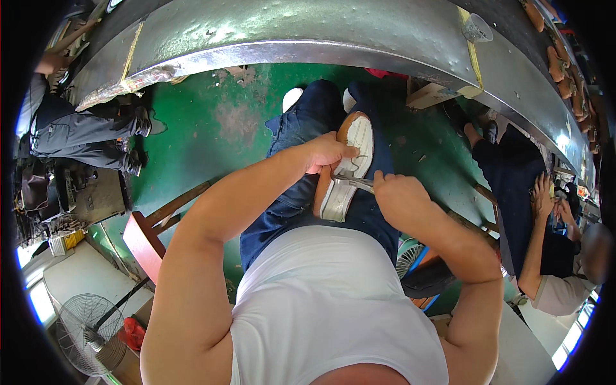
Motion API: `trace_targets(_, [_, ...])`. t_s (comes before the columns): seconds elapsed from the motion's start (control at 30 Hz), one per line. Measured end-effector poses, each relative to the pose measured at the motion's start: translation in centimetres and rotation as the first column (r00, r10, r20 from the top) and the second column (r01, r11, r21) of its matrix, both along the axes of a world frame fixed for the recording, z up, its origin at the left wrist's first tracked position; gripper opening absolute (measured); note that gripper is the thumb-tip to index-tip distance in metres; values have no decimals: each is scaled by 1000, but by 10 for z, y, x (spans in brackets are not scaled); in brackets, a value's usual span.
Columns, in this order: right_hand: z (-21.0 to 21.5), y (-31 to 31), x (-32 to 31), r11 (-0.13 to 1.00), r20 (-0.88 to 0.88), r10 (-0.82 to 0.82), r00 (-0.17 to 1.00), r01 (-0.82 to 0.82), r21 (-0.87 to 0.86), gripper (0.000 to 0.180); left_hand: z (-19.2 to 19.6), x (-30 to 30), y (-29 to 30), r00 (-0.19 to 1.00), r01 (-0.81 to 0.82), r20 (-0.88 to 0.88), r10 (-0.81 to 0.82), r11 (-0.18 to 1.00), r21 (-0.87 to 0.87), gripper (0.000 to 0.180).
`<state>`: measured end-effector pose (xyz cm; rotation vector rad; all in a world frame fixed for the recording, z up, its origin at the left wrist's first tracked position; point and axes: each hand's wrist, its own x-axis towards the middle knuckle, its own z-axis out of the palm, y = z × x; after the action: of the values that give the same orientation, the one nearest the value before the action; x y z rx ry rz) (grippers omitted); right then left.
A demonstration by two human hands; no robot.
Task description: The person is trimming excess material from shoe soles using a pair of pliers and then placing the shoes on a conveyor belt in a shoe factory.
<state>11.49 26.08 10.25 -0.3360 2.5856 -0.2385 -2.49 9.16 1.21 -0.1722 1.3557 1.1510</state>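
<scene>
A shoe (362, 136) with tan sides and a whitish underside rests across my thighs, bottom up. My left hand (328, 153) is closed around its side near the middle, thumb over the edge. My right hand (401, 197) grips metal pliers (351, 181) by the handles, with the fingers wrapped round them. The jaws of the pliers meet the shoe's edge just below my left hand; exactly what they pinch is too small to tell. A thin curved strand lies on the underside close to the jaws.
A metal-topped workbench (308, 25) curves across the front, with a clear plastic cup (477, 29) on it. Brown shoes (557, 64) line the far right. One person (90, 131) is at the left, another (539, 212) at the right. A standing fan (86, 330) is at lower left.
</scene>
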Motion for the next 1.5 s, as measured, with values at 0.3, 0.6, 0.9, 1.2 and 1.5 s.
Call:
trace_targets(0.3, [-111, 45, -23, 917, -69, -52, 996, 20, -398, 28, -26, 5, -17, 995, -93, -47, 92, 996, -10, 67])
trace_targets(0.6, [-85, 38, 18, 890, -102, -133, 986, 73, -450, 28, -11, 16, -26, 983, 65, -180, -41, 989, 130, 82])
trace_targets(0.9, [-70, 23, 54, 798, 344, -351, 871, 471, -377, 26, -20, 48, -21, 838, 95, -541, -68, 995, 23, 84])
trace_targets(1.2, [-50, -14, 94, 983, -152, -128, 980, 105, -148, 20, -25, 61, -39, 927, 31, -372, 39, 983, 181, 101])
trace_targets(1.5, [-47, -24, 110, 978, -34, -154, 988, 147, -145, 14, -46, 95, -57, 735, 108, -676, -47, 993, 48, 106])
